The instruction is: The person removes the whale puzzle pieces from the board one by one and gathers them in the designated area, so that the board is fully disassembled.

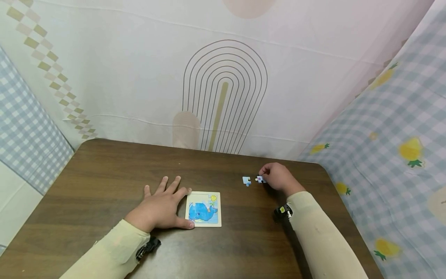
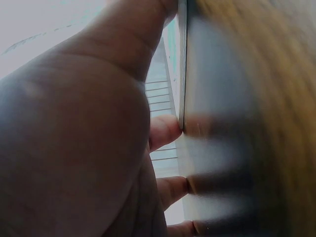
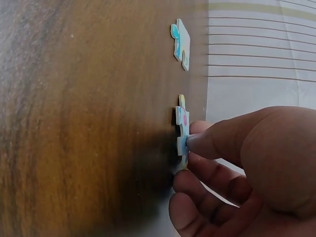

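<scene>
Left hand [image 1: 159,208] splayed palm-down; right hand [image 1: 278,178] curled in pinch.

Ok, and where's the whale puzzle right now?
In the head view, the whale puzzle lies on the table, just left of centre, with the left hand at its left edge.

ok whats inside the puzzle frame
The puzzle frame holds a whale-and-sun picture. The left hand covers the frame's lower-left corner; anything beneath the picture cannot be seen.
</scene>
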`<state>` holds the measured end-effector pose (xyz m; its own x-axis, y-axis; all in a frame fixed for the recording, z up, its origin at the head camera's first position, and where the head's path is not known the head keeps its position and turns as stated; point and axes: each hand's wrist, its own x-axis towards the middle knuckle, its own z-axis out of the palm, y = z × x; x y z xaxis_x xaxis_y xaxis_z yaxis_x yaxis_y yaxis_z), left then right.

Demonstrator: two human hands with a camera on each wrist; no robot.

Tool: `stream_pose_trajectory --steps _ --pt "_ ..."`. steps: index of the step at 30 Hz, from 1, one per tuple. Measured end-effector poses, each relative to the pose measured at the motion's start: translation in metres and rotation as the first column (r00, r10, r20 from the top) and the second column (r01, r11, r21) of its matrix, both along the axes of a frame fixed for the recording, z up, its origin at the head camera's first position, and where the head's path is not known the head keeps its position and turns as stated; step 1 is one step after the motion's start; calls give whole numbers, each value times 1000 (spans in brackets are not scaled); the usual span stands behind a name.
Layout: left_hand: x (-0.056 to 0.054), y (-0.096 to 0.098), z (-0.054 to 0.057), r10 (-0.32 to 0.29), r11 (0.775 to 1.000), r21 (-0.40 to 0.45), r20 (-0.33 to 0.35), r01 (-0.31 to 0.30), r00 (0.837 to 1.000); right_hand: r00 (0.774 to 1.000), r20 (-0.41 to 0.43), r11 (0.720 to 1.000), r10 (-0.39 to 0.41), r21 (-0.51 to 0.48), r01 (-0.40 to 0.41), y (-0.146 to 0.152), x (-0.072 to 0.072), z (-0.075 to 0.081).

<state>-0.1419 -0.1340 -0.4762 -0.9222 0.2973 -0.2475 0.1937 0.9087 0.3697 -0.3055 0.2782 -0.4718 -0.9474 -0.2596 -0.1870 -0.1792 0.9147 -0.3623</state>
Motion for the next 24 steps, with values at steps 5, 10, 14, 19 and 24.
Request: stream_pose_trajectory --steps 5,10,14,19,24 --pt "0 0 -1 1 1000 -3 -1 -1 1000 999 -29 1000 16 7 -16 -1 1 -3" --pt "0 -1 -2 4 1000 -3 -2 -4 1000 993 -106 998 56 34 -53 -11 6 2" --pt "0 -1 -3 1 1000 -10 1 -1 1000 974 -183 991 132 55 -124 -33 18 13" --pt "0 -1 -3 2 1000 -9 3 -2 1000 944 -235 972 233 50 -228 -72 39 28" --pt "-2 -2 -3 0 1000 3 4 0 1000 906 -240 935 348 24 -353 -105 62 33"
